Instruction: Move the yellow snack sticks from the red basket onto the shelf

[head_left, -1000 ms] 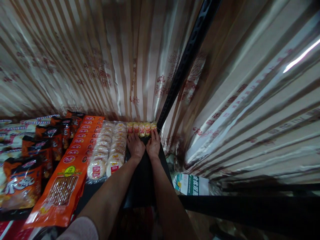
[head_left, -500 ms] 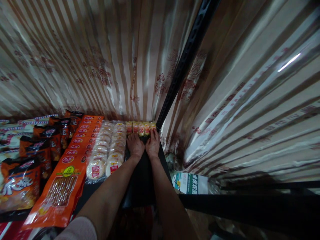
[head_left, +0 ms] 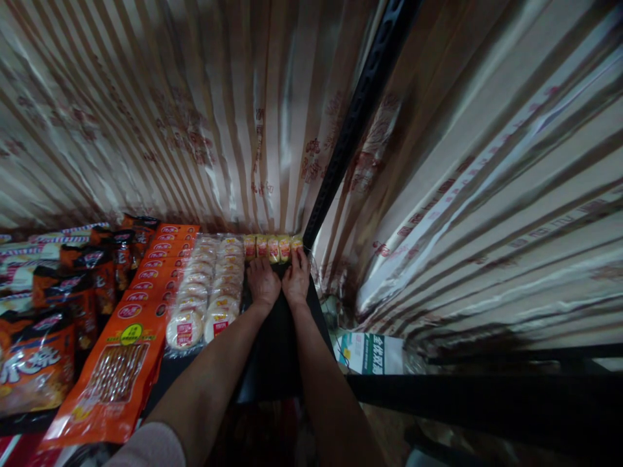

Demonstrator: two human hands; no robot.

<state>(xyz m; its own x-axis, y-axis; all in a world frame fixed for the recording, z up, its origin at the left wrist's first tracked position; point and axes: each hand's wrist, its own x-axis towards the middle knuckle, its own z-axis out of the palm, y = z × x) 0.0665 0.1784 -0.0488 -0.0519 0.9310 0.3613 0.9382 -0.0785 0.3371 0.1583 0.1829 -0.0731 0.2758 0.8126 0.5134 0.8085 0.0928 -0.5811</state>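
Note:
At the back of a dark shelf [head_left: 270, 363], a short row of small yellow-and-red snack packets [head_left: 273, 250] stands against the curtain. My left hand [head_left: 263, 283] lies at the front of the row's left part, its fingers stretched towards the packets. My right hand [head_left: 296, 280] is close beside it, with extended fingers touching the rightmost packet. Neither hand is wrapped round a packet. Just left of my hands, clear-wrapped round white crackers [head_left: 185, 327] with red labels overlap in two columns.
Flat orange snack packs [head_left: 119, 370] overlap farther left, beside orange-and-black bags [head_left: 36, 366]. A black perforated post [head_left: 348, 139] rises at the shelf's right back corner. Striped plastic curtain [head_left: 219, 130] hangs behind. A white-and-green package [head_left: 372, 353] lies lower right.
The view has shifted very slightly. Both hands stay at the yellow packets with nearly the same finger positions, and the packets keep their order.

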